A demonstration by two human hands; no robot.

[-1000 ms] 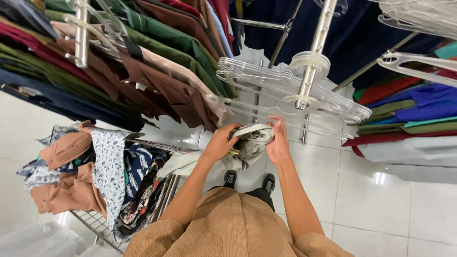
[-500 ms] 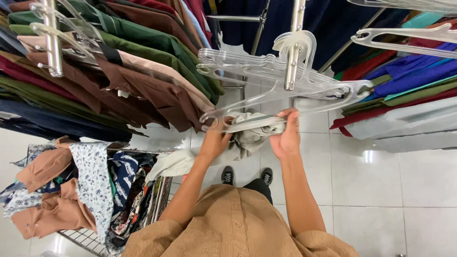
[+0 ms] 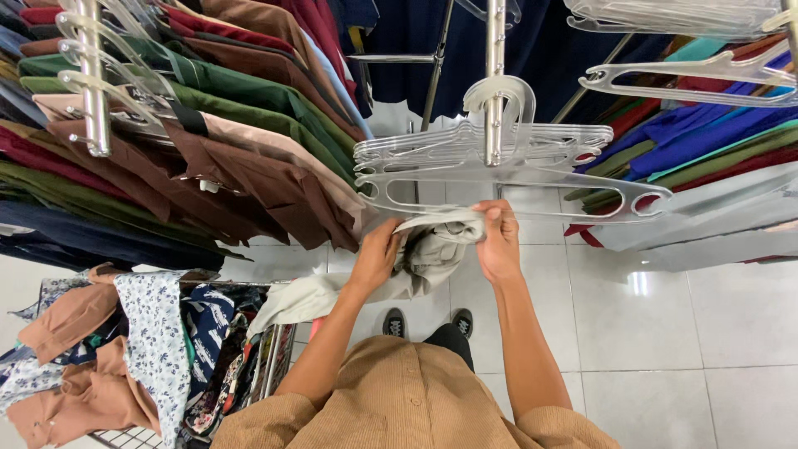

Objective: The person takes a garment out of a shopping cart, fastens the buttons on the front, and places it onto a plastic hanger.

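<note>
Your left hand [image 3: 376, 254] grips the pale grey-green garment [image 3: 416, 258] with curled fingers, while your right hand [image 3: 499, 241] pinches its top edge just beneath the clear plastic hangers [image 3: 499, 166] on the rail.

**Clothing racks over white tile**

Glossy white floor tiles [image 3: 665, 333] with grey grout, catching a bright glare at right. Chrome rails: one [image 3: 90, 75] at left hung with brown, green and maroon shirts [image 3: 249, 158], another [image 3: 495, 75] at centre bearing empty clear hangers [image 3: 499, 166]. Wire cart [image 3: 274, 366] at lower left, heaped with patterned garments [image 3: 158, 349].
</note>
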